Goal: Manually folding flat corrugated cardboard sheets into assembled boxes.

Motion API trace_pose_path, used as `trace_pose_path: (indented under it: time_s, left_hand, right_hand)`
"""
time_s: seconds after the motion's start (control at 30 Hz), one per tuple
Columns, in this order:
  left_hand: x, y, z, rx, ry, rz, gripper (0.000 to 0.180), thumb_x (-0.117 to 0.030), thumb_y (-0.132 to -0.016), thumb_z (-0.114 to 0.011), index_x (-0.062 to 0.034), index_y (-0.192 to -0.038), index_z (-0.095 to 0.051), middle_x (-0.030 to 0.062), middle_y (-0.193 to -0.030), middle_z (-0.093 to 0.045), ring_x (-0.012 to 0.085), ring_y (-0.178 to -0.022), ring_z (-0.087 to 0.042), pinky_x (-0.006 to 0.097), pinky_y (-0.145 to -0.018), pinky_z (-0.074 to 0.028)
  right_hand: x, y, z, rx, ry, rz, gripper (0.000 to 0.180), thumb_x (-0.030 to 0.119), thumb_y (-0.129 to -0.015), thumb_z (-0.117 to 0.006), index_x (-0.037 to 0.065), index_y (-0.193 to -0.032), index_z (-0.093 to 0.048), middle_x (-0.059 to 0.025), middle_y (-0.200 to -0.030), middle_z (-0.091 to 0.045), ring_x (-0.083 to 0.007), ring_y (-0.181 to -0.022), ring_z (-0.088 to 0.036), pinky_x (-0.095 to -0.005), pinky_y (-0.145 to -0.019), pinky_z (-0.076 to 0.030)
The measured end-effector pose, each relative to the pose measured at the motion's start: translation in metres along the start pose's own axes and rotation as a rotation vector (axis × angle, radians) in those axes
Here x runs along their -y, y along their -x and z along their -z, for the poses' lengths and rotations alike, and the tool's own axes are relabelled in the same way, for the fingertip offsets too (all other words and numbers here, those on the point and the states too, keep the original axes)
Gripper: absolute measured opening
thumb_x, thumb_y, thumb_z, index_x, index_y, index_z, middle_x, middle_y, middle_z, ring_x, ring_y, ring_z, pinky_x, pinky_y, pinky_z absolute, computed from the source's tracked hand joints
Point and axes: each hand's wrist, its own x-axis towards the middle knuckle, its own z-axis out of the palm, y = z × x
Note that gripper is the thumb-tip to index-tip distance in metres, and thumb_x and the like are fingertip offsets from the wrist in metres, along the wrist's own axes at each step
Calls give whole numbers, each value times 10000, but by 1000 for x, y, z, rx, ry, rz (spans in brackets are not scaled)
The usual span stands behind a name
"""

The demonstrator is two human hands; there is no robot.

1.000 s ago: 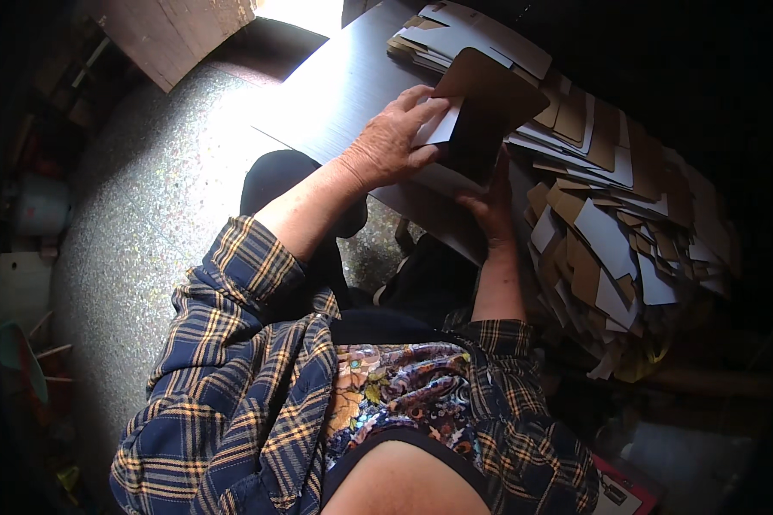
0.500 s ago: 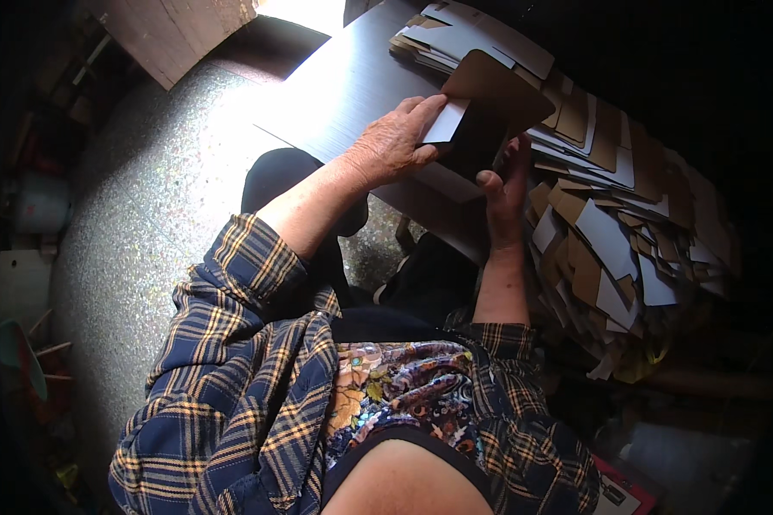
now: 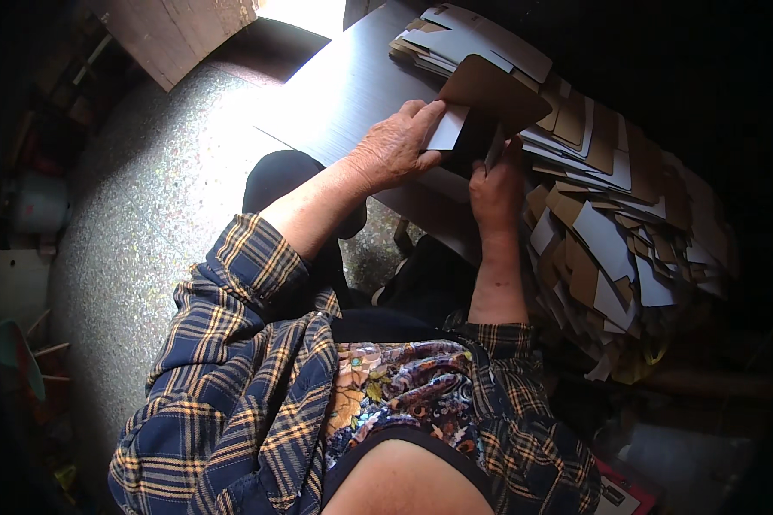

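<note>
A partly folded cardboard box (image 3: 495, 89), brown inside and white outside, stands over the table with a rounded flap up. My left hand (image 3: 398, 146) grips its left side, thumb below and fingers over a white flap. On the box's right side, my right hand (image 3: 496, 187) is closed with thumb and fingers pinching a side flap. The inside of the box lies in deep shadow, so its bottom cannot be made out. Close to my right hand, a large heap of flat cardboard box blanks (image 3: 605, 249), white and brown, spreads along the right.
A smooth grey table (image 3: 352, 77) runs under the box, brightly lit at its far left. More stacked blanks (image 3: 481, 39) lie at its far end. A wooden board (image 3: 180, 34) stands at the upper left over the speckled floor (image 3: 137, 257). A green container (image 3: 17, 356) is at far left.
My right hand has gone from spread, thumb apart, to closed on the box's right flap. The box has shifted slightly down; my left hand keeps its hold.
</note>
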Motion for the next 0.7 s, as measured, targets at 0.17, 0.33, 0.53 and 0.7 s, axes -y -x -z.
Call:
trace_pose_path:
  time_s: [0.17,0.33,0.53,0.7]
  left_hand:
    - [-2,-2,1,17,33,-3,685,-254,-808,-647,-75,-1387,-327,233,-1275,-444,415,-1130,-508,445,-951,-453]
    - [-3,0,4,22,15,30,684,-248,-800,-647,-78,-1381,-329,233,-1262,-451,420,-1112,-520,454,-940,-458]
    - [-4,-4,3,37,49,25,692,-249,-785,-649,-78,-1376,-333,224,-1292,-428,416,-1134,-509,449,-956,-449]
    - [5,-7,2,-14,96,-115,727,-267,-756,-684,-72,-1370,-347,214,-1377,-368,394,-1238,-430,420,-1037,-386]
  right_hand:
    - [6,3,4,-237,-65,126,671,96,-790,-588,-52,-1374,-292,-302,-1299,-448,-436,-1195,-454,-441,-983,-396]
    - [15,-8,15,139,100,-92,741,199,-795,-633,-11,-1393,-249,-270,-1338,-421,-406,-1187,-469,-447,-977,-418]
    - [-2,-3,13,204,112,-163,793,238,-810,-640,12,-1434,-207,-243,-1426,-341,-386,-1263,-407,-418,-1006,-402]
    - [-14,-1,-3,16,4,37,834,222,-806,-661,-12,-1441,-174,-255,-1459,-280,-375,-1321,-344,-395,-1051,-359]
